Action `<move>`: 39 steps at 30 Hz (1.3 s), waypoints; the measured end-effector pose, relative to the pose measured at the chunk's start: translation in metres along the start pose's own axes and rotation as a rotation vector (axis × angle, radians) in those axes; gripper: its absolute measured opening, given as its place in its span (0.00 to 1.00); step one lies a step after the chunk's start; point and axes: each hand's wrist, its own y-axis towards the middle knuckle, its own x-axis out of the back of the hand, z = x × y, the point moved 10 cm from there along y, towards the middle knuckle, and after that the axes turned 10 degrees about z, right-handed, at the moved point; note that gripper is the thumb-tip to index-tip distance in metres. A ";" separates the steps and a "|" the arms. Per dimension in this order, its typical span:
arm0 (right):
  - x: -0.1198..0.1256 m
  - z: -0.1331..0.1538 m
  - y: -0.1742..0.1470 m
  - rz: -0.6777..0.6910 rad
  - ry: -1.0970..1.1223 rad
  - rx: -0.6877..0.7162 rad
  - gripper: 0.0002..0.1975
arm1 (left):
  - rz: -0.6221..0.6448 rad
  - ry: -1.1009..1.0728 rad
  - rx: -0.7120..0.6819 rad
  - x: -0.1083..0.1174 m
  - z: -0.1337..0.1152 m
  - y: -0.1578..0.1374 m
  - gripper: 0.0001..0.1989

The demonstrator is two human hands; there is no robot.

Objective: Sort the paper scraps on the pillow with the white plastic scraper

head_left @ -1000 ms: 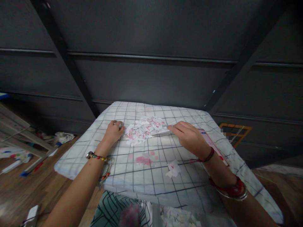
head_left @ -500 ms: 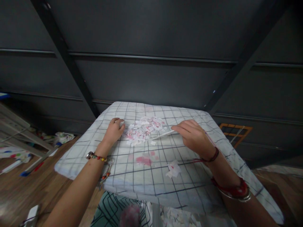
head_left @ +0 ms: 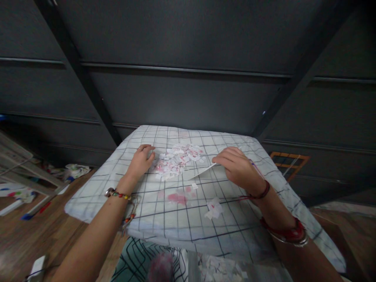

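Observation:
A heap of small white and pink paper scraps [head_left: 178, 160] lies on the checked cloth [head_left: 235, 235] over the table. At the heap's left edge rests my left hand [head_left: 141, 160], fingers bent a little and apart, holding nothing. My right hand [head_left: 235, 166] pinches a thin, flat white strip [head_left: 202, 170], its far end low over the cloth by the heap's right side. One loose paper scrap [head_left: 194, 186] lies just below that end. Whether the strip is paper or plastic I cannot tell.
Nearer me are a pink patch [head_left: 178, 197] and a small clump of white scraps [head_left: 214, 208]. A clear container [head_left: 220, 268] with more scraps is at the bottom edge. Dark wall panels [head_left: 182, 102] rise behind. A ladder-like frame [head_left: 32, 168] stands left.
The loose scrap beside the strip has shifted toward me and slightly right, away from the heap. The strip's end has moved slightly toward me. My left hand has stayed nearly still.

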 end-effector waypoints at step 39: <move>-0.024 -0.034 0.014 0.247 -0.277 -0.180 0.20 | 0.009 -0.017 -0.050 -0.004 -0.001 0.003 0.17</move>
